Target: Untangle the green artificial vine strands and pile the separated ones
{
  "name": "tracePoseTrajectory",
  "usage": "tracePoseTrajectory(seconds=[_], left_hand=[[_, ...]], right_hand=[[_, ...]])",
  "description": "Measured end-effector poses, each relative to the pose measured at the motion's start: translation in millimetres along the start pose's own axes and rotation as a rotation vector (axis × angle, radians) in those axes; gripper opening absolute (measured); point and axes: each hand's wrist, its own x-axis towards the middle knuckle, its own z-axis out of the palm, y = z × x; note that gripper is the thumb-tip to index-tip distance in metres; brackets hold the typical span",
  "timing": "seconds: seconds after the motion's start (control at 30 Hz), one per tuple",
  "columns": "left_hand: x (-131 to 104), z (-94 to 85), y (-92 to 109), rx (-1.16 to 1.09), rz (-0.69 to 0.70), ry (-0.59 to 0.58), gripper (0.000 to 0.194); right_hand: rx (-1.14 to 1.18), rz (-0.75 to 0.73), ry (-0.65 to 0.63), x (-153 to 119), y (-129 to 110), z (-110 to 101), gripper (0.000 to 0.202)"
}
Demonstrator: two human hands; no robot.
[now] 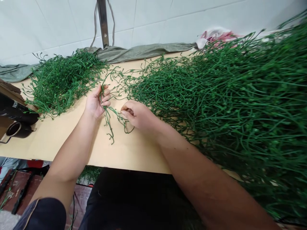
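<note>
Several thin green garlic scapes (109, 123) with small buds and curled ends hang from my left hand (98, 101), whose fingers are curled round them above the table. Just to the right, my right hand (137, 116) is closed in a pinch, thumb against the bent fingers, where the hanging scapes reach its fingertips. Its palm side is partly hidden. A big heap of garlic scapes (216, 86) spreads beside and behind my right forearm. Beyond my left hand lies a smaller heap of scapes (67, 76).
The tan tabletop (139, 153) ends close to my lap. A dark mug (18, 129) and a black cylinder (15, 108) stand at the left edge. Grey-green cloth (148, 52) runs along the tiled wall, near a metal upright (103, 24) and a pink-white cloth (218, 35).
</note>
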Motion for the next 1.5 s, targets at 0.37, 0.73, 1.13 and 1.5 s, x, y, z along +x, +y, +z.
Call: tracePoseTrajectory(seconds=[0.37, 0.73, 1.13, 1.5], left_hand=[[-19.1, -2.9, 33.8, 0.071, 0.294, 0.177, 0.035], [-45.1, -16.1, 55.1, 0.043, 0.566, 0.198, 0.024], [-64.3, -74.9, 24.4, 1.991, 0.169, 0.211, 0.043], [-133.3, -86.7, 21.6, 2.141, 0.241, 0.061, 0.021]], right_hand=[[-0.155, 0.131, -0.038, 3.0, 1.9, -7.9, 0.017], [-0.209, 0.005, -0.299, -2.8, -13.9, -10.2, 0.036], [-0.592, 0.203, -0.068, 0.0, 7.4, -12.2, 0.025], [-0.542, 0.214, -0.052, 1.3, 9.1, -9.1, 0.023]])
